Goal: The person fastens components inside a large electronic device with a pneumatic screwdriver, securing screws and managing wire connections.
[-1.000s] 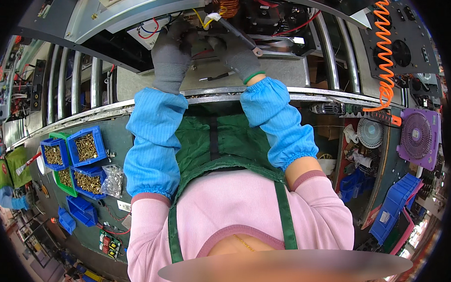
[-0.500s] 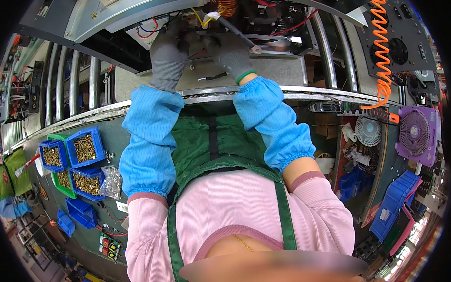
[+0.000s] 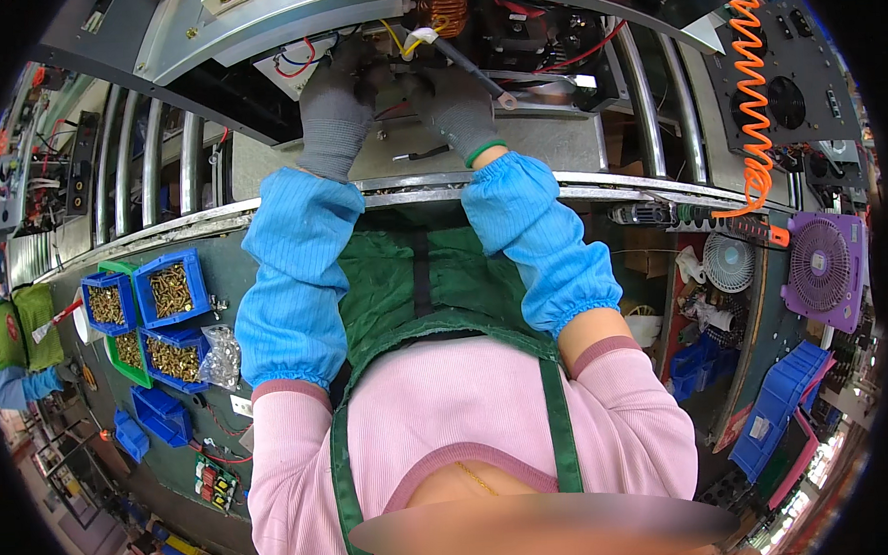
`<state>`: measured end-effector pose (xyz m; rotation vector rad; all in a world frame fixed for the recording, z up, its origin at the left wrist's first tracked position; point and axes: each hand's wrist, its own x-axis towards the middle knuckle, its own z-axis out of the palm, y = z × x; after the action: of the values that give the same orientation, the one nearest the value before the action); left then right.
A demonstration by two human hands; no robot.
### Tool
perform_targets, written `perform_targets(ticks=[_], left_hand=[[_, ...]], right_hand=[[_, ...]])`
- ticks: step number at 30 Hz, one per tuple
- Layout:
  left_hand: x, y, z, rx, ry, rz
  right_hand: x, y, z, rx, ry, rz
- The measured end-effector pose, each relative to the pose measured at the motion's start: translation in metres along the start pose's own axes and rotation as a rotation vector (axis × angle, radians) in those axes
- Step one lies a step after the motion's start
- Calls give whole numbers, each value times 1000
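Observation:
Both my hands wear grey knit gloves and reach into the open front of a large metal equipment chassis [image 3: 187,52]. My left hand [image 3: 338,105] is beside a white panel [image 3: 290,68] with red and blue wires. My right hand [image 3: 453,103] is below a copper coil [image 3: 445,15], close to a thick black cable [image 3: 466,61] that ends in a ring lug [image 3: 507,101]. The fingertips of both hands are lost in shadow inside the chassis, so their grip is hidden. On the metal plate [image 3: 264,171] below lies a short black wire [image 3: 423,155].
Metal rollers [image 3: 188,159] flank the plate. Blue bins [image 3: 172,287] of screws and a bag of hardware [image 3: 220,356] stand at left. A power screwdriver [image 3: 647,215], orange coiled hose [image 3: 753,110] and purple fan [image 3: 823,269] are at right. Another person's blue sleeve [image 3: 39,385] shows far left.
My hands stay inside the chassis at nearly the same spot. The whole view has shifted very slightly.

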<state>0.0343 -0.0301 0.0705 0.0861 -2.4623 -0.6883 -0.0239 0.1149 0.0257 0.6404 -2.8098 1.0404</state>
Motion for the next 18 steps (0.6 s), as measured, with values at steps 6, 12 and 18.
perform_targets(ticks=[6,12,18], left_hand=[[1,0,-2,-20,-26,-14],[2,1,7,-1,-59,2],[2,16,14,-66,12,-30]], right_hand=[[2,0,-4,-38,-32,25],[-3,3,-9,-24,8,-28],[-5,-1,-24,139,84,-38]])
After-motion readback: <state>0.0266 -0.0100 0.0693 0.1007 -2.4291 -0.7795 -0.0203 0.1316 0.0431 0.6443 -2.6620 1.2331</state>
